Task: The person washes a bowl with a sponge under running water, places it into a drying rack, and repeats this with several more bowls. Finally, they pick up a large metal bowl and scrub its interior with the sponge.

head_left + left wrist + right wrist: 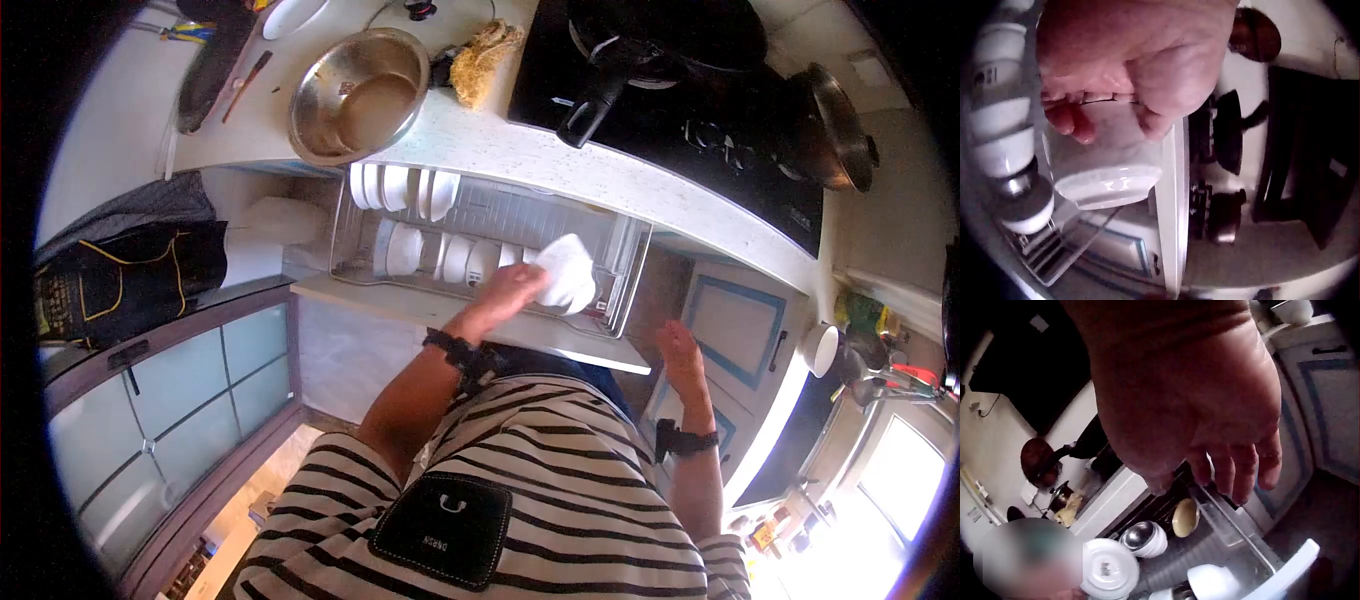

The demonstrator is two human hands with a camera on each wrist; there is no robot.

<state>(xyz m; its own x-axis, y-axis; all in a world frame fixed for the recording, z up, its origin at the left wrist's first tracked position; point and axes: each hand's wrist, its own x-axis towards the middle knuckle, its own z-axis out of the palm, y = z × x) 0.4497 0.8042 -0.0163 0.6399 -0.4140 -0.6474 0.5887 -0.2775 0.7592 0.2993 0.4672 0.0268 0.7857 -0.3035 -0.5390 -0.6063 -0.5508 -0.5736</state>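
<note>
Over the right end of a pull-out dish rack (335, 255), my left hand (500, 298) grips a white bowl (566, 262). In the left wrist view the bowl (1100, 172) has its footed base turned away from the palm, with fingers and thumb on its wall. White bowls (455, 258) stand on edge in a row in the rack beside that hand. White plates (395, 186) stand behind them. My right hand (682, 358) hangs right of the rack, holding nothing; its fingers (1244, 472) are loosely bent in the right wrist view.
Above the rack, the counter carries a metal basin (360, 95), a yellow sponge-like clump (485, 62) and a black hob (680, 130) with a pan whose handle (590, 110) reaches toward the front edge. Closed cabinet doors (735, 310) are at right, and a glass-paned door (170, 380) at left.
</note>
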